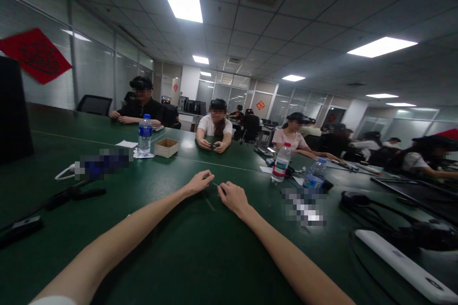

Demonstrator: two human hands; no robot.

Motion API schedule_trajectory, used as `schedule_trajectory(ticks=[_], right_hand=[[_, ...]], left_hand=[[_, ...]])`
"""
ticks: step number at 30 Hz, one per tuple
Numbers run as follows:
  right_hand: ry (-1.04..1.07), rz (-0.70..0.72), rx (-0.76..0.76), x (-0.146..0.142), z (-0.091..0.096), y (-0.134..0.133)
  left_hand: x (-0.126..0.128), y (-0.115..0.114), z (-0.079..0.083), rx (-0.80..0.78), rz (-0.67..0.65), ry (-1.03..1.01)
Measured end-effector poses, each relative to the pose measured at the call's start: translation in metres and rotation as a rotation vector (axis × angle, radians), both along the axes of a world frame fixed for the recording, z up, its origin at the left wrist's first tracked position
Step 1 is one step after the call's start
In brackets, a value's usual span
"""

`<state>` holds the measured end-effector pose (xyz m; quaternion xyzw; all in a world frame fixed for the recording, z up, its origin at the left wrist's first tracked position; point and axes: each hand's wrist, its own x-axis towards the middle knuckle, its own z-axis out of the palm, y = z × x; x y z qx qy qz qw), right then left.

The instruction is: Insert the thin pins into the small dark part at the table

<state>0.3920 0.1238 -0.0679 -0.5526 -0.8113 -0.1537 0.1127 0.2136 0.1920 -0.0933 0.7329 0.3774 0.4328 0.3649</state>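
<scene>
My left hand point(200, 182) is closed in a pinch above the green table point(171, 257). Just to its right, my right hand point(232, 196) is also closed, thumb against fingers. A short, thin, pale piece point(214, 184) spans the small gap between the fingertips of both hands; it is too small to name its kind. Both forearms reach forward across the tabletop, and a faint light streak shows on the surface below the hands.
A small open box point(166, 148) and a blue-capped bottle point(145, 137) stand ahead to the left. To the right are a red-capped bottle point(281, 163), another bottle point(315, 174), a black headset point(400, 221) and a white device point(404, 264). People sit around the table.
</scene>
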Motion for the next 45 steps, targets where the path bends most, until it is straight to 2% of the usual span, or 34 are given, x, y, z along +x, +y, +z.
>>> schedule_trajectory(ticks=[11, 17, 24, 32, 34, 38, 40, 45], right_hand=[[-0.004, -0.024, -0.005, 0.002, 0.004, -0.002], [-0.038, -0.023, -0.011, 0.0, -0.002, 0.004], [-0.035, -0.002, -0.023, 0.0, -0.003, 0.004], [-0.052, 0.026, -0.031, 0.001, 0.001, 0.001], [-0.058, 0.061, -0.032, 0.001, 0.003, -0.001], [-0.101, 0.217, -0.022, -0.003, 0.005, -0.006], [-0.08, 0.188, 0.002, -0.003, 0.005, -0.006], [0.008, 0.006, 0.006, -0.001, 0.003, -0.003]], left_hand=[[0.003, 0.01, -0.005, -0.029, -0.092, 0.031], [0.0, 0.006, -0.002, -0.154, -0.163, -0.005], [-0.001, 0.007, -0.001, -0.312, -0.316, -0.099], [-0.007, 0.011, -0.003, -0.408, -0.373, -0.143], [-0.007, 0.013, -0.004, -0.407, -0.385, -0.163], [-0.006, 0.016, -0.005, -0.387, -0.35, -0.22], [-0.005, 0.017, -0.005, -0.395, -0.331, -0.224], [-0.005, 0.015, -0.006, -0.374, -0.325, -0.208]])
